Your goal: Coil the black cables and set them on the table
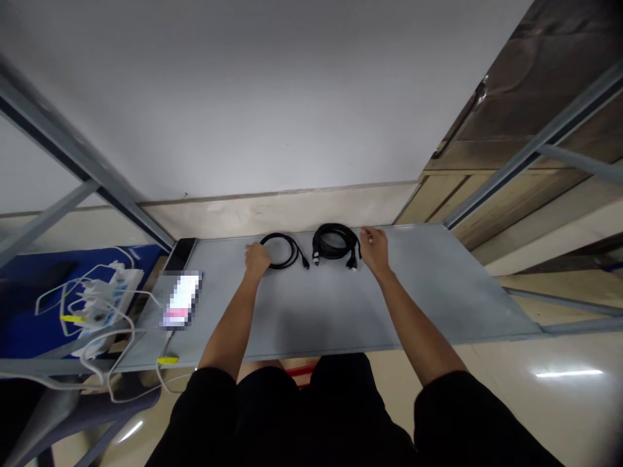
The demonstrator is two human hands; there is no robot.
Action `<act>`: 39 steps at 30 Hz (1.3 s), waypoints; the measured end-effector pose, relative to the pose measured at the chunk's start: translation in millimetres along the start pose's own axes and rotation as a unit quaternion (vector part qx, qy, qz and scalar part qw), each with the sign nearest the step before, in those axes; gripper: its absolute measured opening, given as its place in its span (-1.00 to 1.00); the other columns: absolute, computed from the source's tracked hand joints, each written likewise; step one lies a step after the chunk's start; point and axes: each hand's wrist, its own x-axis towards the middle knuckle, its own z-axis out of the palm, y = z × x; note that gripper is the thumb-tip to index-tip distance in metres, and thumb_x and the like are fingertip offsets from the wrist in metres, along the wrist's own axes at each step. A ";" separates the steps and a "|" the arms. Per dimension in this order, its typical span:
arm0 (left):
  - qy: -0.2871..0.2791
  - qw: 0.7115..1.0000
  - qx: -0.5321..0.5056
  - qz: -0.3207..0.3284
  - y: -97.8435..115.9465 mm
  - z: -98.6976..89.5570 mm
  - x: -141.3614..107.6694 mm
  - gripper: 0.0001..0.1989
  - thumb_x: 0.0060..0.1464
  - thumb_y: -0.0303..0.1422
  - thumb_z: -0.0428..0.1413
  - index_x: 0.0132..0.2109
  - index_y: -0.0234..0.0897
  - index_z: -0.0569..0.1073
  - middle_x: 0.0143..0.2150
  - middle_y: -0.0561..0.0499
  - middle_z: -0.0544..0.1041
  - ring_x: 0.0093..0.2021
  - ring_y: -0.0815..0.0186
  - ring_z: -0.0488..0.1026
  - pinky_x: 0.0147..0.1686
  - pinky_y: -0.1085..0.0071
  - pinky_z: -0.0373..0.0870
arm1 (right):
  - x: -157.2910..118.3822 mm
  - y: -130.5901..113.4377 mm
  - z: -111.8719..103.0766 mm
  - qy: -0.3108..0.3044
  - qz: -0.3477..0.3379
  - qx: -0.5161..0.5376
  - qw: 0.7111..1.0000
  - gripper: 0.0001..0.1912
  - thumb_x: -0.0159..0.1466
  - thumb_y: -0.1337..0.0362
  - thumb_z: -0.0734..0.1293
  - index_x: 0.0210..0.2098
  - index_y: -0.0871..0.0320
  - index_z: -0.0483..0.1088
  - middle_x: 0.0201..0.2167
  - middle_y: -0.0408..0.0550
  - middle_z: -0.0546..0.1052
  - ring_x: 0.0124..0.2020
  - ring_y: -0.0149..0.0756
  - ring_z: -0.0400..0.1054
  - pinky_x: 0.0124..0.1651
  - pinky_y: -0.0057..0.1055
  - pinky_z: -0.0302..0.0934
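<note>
Two coiled black cables lie side by side on the grey metal shelf (311,305). My left hand (256,259) is closed at the left side of the thinner coil (294,250), hiding part of its loop; a plug end points to the right. The thicker coil (335,227) has several turns and connectors at its front. Just to its right is my right hand (376,250), fingers curled together close to a cable end. Whether anything is between those fingers is hidden.
A lit, blurred phone (182,299) with a charging cable lies at the shelf's left, near a dark phone-like slab (181,253). Left of the shelf is a white power strip (117,298) with several tangled white cords. Metal posts (525,146) frame the sides; a wall (272,117) stands behind.
</note>
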 end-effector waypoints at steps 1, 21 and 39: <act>0.006 1.000 -0.013 0.005 -4.9 0.0 -4.6 -0.61 0.22 -0.57 0.05 0.18 -0.54 0.46 0.23 -0.61 0.45 0.16 -0.16 0.57 0.14 0.05 0.45 | -16.5 1.5 -3.6 0.031 -0.016 0.045 0.998 -0.53 0.42 0.16 0.17 0.04 0.33 0.56 0.00 0.32 0.59 0.06 -0.02 0.46 0.28 -0.03 0.29; -0.040 0.828 -0.558 -0.042 -26.3 44.7 -144.6 -0.80 0.17 -0.25 0.23 -0.14 -0.25 0.47 -0.14 -0.07 0.62 -0.21 0.32 0.53 -0.20 0.41 0.45 | -173.9 -51.7 29.4 -0.283 0.103 0.449 0.842 -0.53 0.04 -0.18 0.60 -0.41 0.11 0.61 -0.43 -0.05 0.65 -0.36 -0.20 0.52 -0.18 -0.24 0.45; -0.148 0.713 -0.676 -0.110 -30.9 6.2 -150.0 -0.49 -0.27 -0.23 0.58 -0.20 -0.29 0.57 -0.42 0.16 0.49 -0.43 0.44 0.44 -0.28 0.43 0.47 | -182.1 -59.9 51.5 -0.107 0.043 0.246 0.962 -0.57 0.32 -0.18 0.29 -0.32 0.05 0.49 -0.46 -0.03 0.56 -0.32 -0.04 0.51 -0.14 -0.13 0.44</act>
